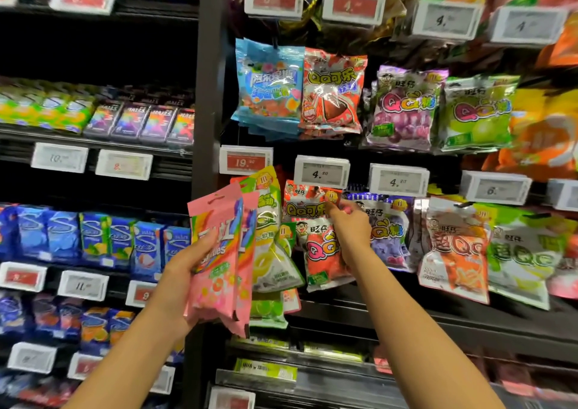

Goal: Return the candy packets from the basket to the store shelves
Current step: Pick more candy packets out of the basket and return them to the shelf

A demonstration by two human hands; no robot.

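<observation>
We've got the pink candy packets [220,261] up in front of the shelves, a small stack fanned in our left hand [184,264], fingers curled round the lower half in a firm grip. Just beside them, our right hand [352,229] reaches to the red QQ packet [323,249] hanging on the peg row, fingers pinching at its top edge near the hook, under the 4.20 price tag [322,173]. The basket isn't in view. To do this well, we'd judge: find the hang hole, line it up square with the peg, slide it fully back so it sits flush with its neighbours. The purple packet [389,230] hangs touching on the right, so we keep the fingers clear of it.
</observation>
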